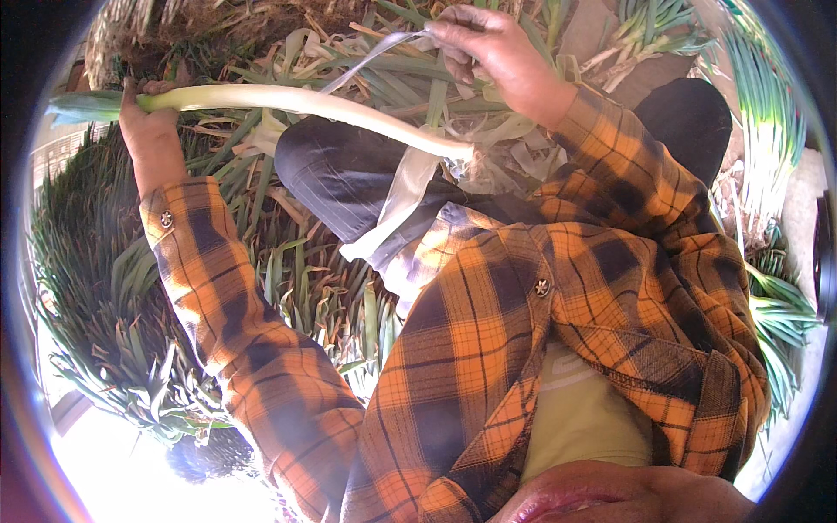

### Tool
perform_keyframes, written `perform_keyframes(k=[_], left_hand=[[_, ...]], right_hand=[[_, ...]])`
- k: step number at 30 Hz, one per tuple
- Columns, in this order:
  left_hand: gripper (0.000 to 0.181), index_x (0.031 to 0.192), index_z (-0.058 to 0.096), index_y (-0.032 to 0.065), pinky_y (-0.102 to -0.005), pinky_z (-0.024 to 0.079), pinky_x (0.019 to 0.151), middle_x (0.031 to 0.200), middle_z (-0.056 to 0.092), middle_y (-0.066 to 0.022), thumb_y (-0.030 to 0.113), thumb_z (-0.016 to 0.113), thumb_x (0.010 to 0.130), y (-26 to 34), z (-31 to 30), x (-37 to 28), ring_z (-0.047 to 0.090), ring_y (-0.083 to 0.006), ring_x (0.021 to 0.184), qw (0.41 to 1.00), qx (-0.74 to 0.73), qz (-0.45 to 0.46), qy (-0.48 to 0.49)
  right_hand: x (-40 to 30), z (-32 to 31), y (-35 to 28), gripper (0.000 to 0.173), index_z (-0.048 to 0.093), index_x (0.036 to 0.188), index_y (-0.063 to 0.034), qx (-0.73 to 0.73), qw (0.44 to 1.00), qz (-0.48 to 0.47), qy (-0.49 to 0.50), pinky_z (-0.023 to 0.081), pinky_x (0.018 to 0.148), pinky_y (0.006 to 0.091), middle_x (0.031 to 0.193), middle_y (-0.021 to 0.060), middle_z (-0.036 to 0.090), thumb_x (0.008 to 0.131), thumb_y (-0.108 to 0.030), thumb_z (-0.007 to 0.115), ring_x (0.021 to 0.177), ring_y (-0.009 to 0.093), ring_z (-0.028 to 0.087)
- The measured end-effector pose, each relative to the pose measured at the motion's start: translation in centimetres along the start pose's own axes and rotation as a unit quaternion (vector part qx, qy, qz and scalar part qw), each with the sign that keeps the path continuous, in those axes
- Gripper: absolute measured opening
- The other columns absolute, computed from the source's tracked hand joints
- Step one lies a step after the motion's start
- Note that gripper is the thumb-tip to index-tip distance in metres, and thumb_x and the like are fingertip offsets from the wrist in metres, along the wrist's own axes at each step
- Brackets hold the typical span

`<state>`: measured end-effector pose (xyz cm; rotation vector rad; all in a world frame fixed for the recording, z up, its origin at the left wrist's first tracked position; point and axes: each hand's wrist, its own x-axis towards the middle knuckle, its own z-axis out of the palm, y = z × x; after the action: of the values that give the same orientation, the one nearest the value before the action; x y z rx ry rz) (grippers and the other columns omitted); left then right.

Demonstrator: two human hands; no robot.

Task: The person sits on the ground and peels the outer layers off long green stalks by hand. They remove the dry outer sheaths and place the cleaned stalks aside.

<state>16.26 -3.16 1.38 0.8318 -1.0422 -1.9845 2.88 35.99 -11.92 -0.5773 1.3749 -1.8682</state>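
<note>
A long green onion or leek (288, 100) lies across the view, its white stalk bare and its root end over the person's lap. My left hand (152, 118) is closed around it near the green leaves at the left. At the upper middle, my right hand (480, 52) pinches a thin translucent strip of outer skin (373, 55) that runs down towards the stalk. Another loose pale strip of skin (409, 189) hangs from near the root end over my dark trouser leg.
Peeled leaves and skins (392, 75) litter the ground ahead. A large heap of unpeeled stalks (111, 274) stands at the left, with rooty bundles (216, 26) at the top left. Bundles of white and green stalks (765, 124) lie on the right.
</note>
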Motion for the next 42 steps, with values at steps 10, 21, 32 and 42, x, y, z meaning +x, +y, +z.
perform_keyframes(k=[10, 21, 32, 42], left_hand=[[0.028, 0.069, 0.041, 0.0056, -0.0499, 0.043, 0.076, 0.057, 0.037, -0.0046, 0.022, 0.052, 0.088, -0.6, 1.4, -0.8, 0.039, -0.0202, 0.053, 0.989, 0.097, 0.103, 0.035], [0.03, 0.103, 0.043, 0.0005, -0.0524, 0.042, 0.083, 0.087, 0.05, -0.0166, 0.023, 0.054, 0.087, -2.9, 3.7, -2.7, 0.051, -0.0309, 0.081, 0.995, 0.059, 0.072, 0.022], [0.032, 0.114, 0.035, -0.0033, -0.0483, 0.054, 0.069, 0.095, 0.053, -0.0262, 0.017, 0.044, 0.091, -5.9, 3.0, -3.2, 0.059, -0.0383, 0.076, 0.959, 0.117, 0.258, 0.005], [0.046, 0.118, 0.027, -0.0002, -0.0485, 0.057, 0.056, 0.086, 0.053, -0.0215, 0.005, 0.056, 0.082, -4.4, 1.4, -1.1, 0.059, -0.0351, 0.061, 0.956, 0.044, 0.288, 0.027]], right_hand=[[2.3, -8.6, 7.8, 0.026, 0.058, 0.083, -0.0032, -0.446, 0.885, -0.136, 0.008, 0.044, 0.05, 0.0286, 0.06, 0.0058, 0.055, 0.083, -0.029, 0.06, 0.051, 0.013, 0.054], [0.8, 1.0, 6.9, 0.052, 0.044, 0.12, -0.0027, -0.213, 0.952, 0.022, -0.218, 0.042, 0.055, 0.0261, 0.083, 0.0087, 0.056, 0.084, -0.037, 0.058, 0.066, 0.013, 0.053], [-0.9, 3.2, 3.6, 0.033, 0.057, 0.098, -0.0012, -0.195, 0.952, 0.092, -0.216, 0.03, 0.035, 0.0206, 0.059, 0.0005, 0.051, 0.086, -0.032, 0.054, 0.041, 0.005, 0.044], [-0.5, 2.3, 2.7, 0.038, 0.059, 0.102, -0.0003, -0.014, 0.952, 0.15, -0.268, 0.034, 0.039, 0.0188, 0.06, 0.0016, 0.053, 0.09, -0.034, 0.046, 0.044, 0.005, 0.045]])
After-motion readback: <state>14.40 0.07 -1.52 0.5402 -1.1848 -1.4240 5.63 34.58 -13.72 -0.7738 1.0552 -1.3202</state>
